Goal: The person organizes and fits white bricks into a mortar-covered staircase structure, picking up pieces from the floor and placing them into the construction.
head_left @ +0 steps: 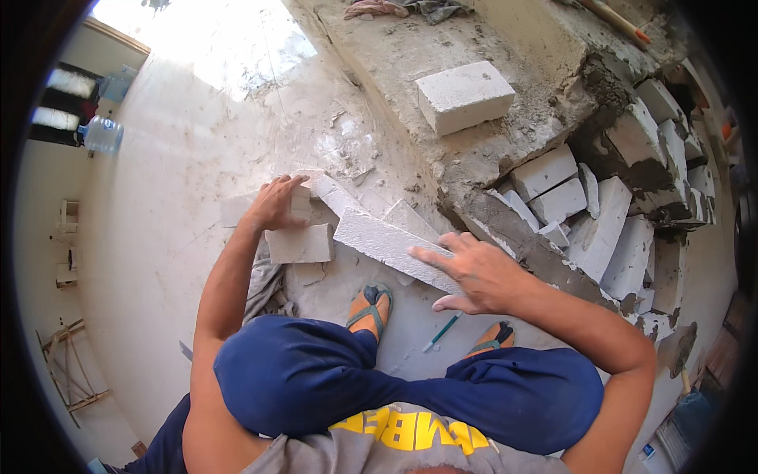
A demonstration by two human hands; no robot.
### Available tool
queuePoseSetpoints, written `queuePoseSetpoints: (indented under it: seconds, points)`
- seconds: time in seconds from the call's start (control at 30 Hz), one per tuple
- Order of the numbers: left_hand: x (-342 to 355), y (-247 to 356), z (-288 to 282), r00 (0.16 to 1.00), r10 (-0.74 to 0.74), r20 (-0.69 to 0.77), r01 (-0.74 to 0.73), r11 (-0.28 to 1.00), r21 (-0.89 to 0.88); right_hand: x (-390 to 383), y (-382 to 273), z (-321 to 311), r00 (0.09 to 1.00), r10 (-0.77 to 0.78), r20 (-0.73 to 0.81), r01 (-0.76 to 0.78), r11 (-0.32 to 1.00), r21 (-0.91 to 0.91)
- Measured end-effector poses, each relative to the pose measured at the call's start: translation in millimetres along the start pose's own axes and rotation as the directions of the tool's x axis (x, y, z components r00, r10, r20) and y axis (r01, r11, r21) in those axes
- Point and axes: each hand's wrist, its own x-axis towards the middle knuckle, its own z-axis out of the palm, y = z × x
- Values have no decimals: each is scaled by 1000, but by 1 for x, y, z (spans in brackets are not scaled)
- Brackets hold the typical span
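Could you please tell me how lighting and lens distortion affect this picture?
Head view: glare washes out the floor at upper left; the fisheye frame darkens to black at its rim, and the base of the left wall looks bowed; near the centre, the right hand and long white block appear fairly sharp.

White block point(387, 246) partly behind right hand point(480, 276)

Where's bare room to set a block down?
Floor between left forearm and bottle; rough ledge between cloths and lone block. Crowded around left hand and right hand, with blocks; also the block pile at right.
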Motion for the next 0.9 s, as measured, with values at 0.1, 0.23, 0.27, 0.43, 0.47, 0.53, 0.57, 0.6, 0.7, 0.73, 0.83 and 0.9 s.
queuePoseSetpoints:
  seconds: [0.1, 0.23, 0.27, 0.43, 0.47, 0.53, 0.57, 0.6, 0.7, 0.73, 0.83, 0.9]
  points:
    - [3, 8, -2, 995, 72, -72, -67, 996, 67, 31, -5, 74, 987, 156, -31, -158, 984, -86]
    - [25, 40, 23, 913, 379, -152, -324, 899, 296, 32, 4, 91, 962, 272, 27, -272, 962, 32]
    - [37, 42, 34, 891, 446, -79, -401, 857, 323, 28, 5, 84, 961, 275, 2, -272, 950, 152]
    - [48, 37, 17, 873, 487, -32, -478, 866, 147, 6, -5, 47, 939, 289, -185, -156, 841, 518]
    - [43, 42, -2, 917, 391, -83, -395, 918, -41, 2, -8, 33, 927, 300, -224, -156, 854, 497]
    - [21, 43, -43, 983, 155, -99, -182, 894, -408, 3, -16, 9, 906, 299, -301, -133, 874, 467]
    - [10, 46, -52, 983, 129, -130, -183, 755, -630, 9, -18, 0, 893, 271, -359, -88, 888, 452]
    - [-4, 49, -60, 984, 97, -152, -180, 570, -801, 17, -21, -11, 863, 215, -456, -8, 910, 414]
    - [-25, 52, -46, 978, -10, -207, -204, 113, -972, 51, -31, -33, 714, 82, -695, 167, 944, 283]
    - [-25, 53, -33, 974, -45, -220, -221, -11, -975, 65, -36, -35, 659, 66, -749, 189, 949, 251]
    - [-24, 67, 5, 983, 8, -186, -177, -266, -948, 86, -45, -29, 638, 31, -769, 150, 975, 164]
    - [-30, 106, 14, 983, 34, -180, -149, -418, -896, 98, -40, -6, 751, 30, -660, 42, 995, 92]
